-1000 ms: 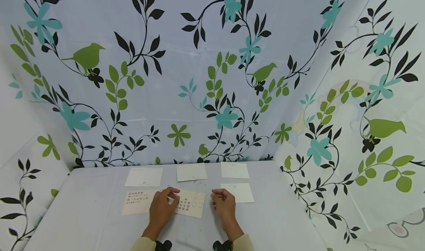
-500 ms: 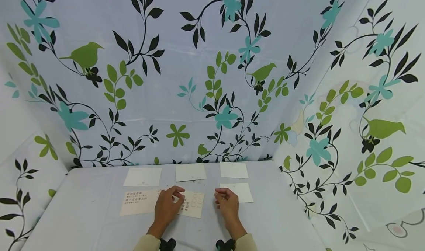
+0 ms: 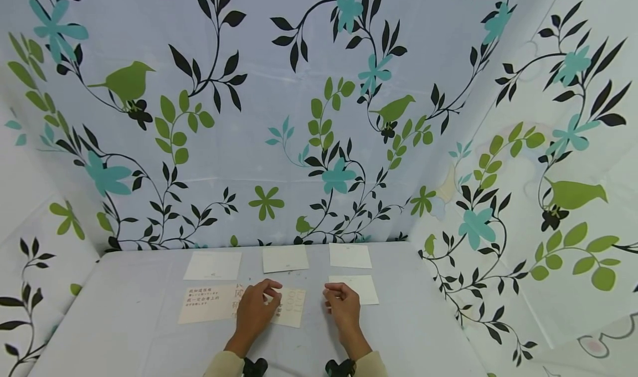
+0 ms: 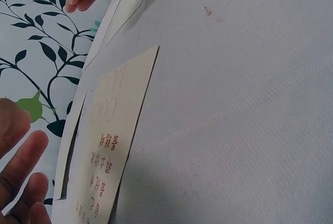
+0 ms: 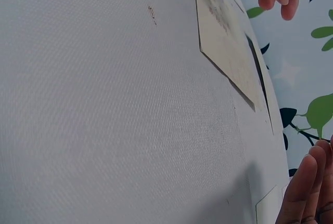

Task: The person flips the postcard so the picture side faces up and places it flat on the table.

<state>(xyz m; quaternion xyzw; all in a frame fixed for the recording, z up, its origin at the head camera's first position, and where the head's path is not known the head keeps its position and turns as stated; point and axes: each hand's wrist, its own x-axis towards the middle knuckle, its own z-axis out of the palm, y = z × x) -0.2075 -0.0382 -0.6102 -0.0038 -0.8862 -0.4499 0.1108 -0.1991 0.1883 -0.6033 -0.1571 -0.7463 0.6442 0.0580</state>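
My left hand (image 3: 255,310) hovers over two cream printed cards, fingers loosely bent, nothing held. It hides part of the left printed card (image 3: 205,304) and part of the right printed card (image 3: 295,306). In the left wrist view, the fingers (image 4: 26,164) stay apart from the right printed card (image 4: 120,109), which lies flat. My right hand (image 3: 343,310) hangs just left of a blank-faced cream card (image 3: 368,290), covering its near left corner. Loosely bent and holding nothing, its fingers (image 5: 304,193) show at the lower right in the right wrist view.
Along the back of the white-covered table (image 3: 129,310) lie a left blank card (image 3: 212,266), a middle blank card (image 3: 286,259) and a right blank card (image 3: 350,256). Behind rises a curtain (image 3: 299,166) with leaves and birds; another patterned sheet (image 3: 523,255) flanks the right side.
Both hands have shifted a little to the right, the left one uncovering more of the left printed card's right side. The cards lie as before; the head view has moved slightly.
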